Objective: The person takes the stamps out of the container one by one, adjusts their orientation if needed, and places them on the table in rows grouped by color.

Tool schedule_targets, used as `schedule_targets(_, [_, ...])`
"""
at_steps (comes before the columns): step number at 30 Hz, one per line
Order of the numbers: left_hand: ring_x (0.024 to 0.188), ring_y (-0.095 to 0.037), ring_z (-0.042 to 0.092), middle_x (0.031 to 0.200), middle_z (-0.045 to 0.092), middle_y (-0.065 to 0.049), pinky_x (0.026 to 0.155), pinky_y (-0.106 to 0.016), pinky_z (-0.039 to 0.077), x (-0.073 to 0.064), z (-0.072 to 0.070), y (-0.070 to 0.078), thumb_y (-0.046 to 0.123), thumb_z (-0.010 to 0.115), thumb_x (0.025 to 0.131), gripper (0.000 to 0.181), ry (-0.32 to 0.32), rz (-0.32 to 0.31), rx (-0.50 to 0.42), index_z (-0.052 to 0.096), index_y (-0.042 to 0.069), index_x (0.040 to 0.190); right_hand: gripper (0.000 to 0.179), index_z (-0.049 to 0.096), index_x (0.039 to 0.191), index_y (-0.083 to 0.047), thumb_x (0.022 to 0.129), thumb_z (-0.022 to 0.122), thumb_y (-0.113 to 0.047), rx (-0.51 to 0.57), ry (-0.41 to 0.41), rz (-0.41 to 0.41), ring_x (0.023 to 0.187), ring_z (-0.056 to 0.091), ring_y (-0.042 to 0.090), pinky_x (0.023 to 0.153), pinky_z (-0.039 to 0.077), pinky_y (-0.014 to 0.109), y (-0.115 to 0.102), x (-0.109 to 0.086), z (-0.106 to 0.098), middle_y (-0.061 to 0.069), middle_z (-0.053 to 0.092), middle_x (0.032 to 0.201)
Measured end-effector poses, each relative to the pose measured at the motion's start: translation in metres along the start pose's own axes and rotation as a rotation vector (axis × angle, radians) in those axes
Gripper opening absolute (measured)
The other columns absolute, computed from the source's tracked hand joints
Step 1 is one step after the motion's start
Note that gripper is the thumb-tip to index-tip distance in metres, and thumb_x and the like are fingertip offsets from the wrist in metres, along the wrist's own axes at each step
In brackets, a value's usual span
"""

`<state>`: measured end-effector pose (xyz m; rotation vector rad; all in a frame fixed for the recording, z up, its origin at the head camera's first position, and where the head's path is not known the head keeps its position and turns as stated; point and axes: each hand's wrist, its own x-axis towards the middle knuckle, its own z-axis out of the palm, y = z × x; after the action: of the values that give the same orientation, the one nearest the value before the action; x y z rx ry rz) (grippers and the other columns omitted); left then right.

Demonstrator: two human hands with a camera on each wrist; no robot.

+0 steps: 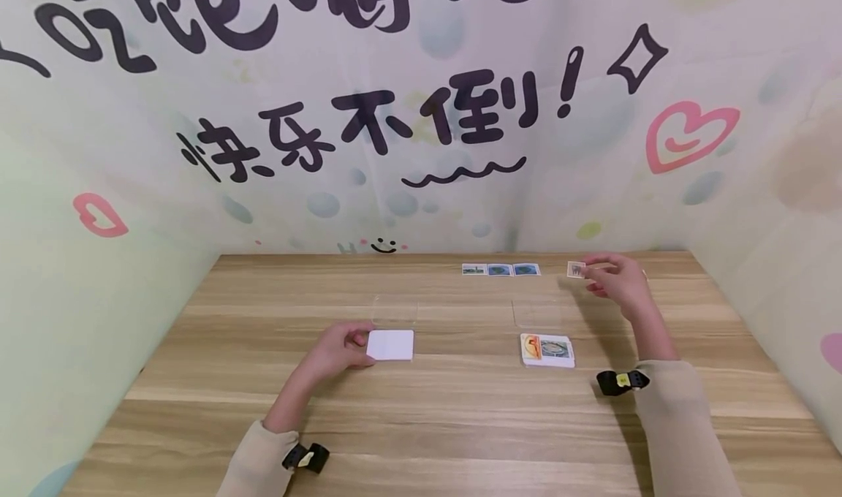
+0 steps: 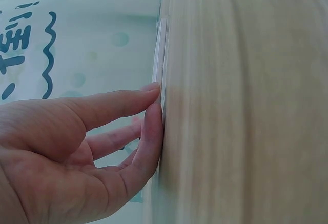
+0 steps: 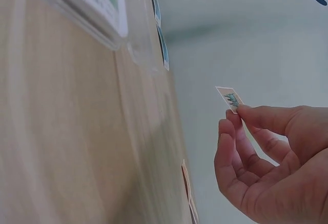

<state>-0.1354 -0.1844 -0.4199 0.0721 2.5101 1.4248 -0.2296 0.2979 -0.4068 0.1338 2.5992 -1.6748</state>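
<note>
With thumb and fingertips, my right hand [image 1: 618, 281] pinches a small stamp [image 1: 575, 270] by its right edge near the back of the table. In the right wrist view the stamp [image 3: 230, 100] shows a white border and a blue-green print, and it is off the table. My left hand [image 1: 334, 352] grips the left edge of a flat white card-like piece [image 1: 391, 345] lying on the table. The left wrist view has that piece [image 2: 159, 55] edge-on, thin, with thumb and finger at its edge. Its underside is hidden.
Three blue-green stamps [image 1: 501, 270] lie in a row along the back. At right centre sits a clear case with printed cards [image 1: 547, 351], its transparent lid [image 1: 536, 313] behind it. Another clear lid [image 1: 395, 310] lies behind the white piece. A wall cloth borders the table.
</note>
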Motion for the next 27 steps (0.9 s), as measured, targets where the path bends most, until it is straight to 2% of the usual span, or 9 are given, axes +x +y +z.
schedule_targets(10, [0.082,-0.021,0.054,0.098,0.057,-0.016,0.066,-0.022,0.052,0.0,0.0,-0.002,-0.011,0.081,0.081,0.055,-0.004,0.009,-0.012,0.062,-0.016,0.132,0.039,0.052,0.136,0.018,0.106,0.06,-0.006,0.05,-0.007,-0.003,0.075,0.069,0.002,0.075,0.062,0.024,0.005,0.005,-0.002,-0.008,0.068,0.089])
schedule_targets(17, [0.083,-0.021,0.054,0.099,0.057,-0.016,0.067,-0.023,0.053,0.0,0.0,-0.002,-0.01,0.082,0.082,0.055,-0.008,0.007,-0.008,0.061,-0.016,0.133,0.036,0.053,0.133,0.02,0.105,0.059,-0.002,0.045,-0.011,0.005,0.074,0.068,0.0,0.074,0.062,0.023,0.006,0.009,-0.004,-0.004,0.07,0.088])
schedule_targets(27, [0.084,-0.022,0.056,0.1,0.058,-0.016,0.069,-0.026,0.055,-0.001,0.0,0.0,-0.009,0.082,0.082,0.053,-0.001,0.006,0.001,0.063,-0.014,0.131,0.037,0.052,0.132,0.023,0.104,0.059,-0.001,0.046,-0.026,0.0,0.074,0.069,0.001,0.073,0.061,0.022,0.009,0.012,-0.009,-0.007,0.07,0.085])
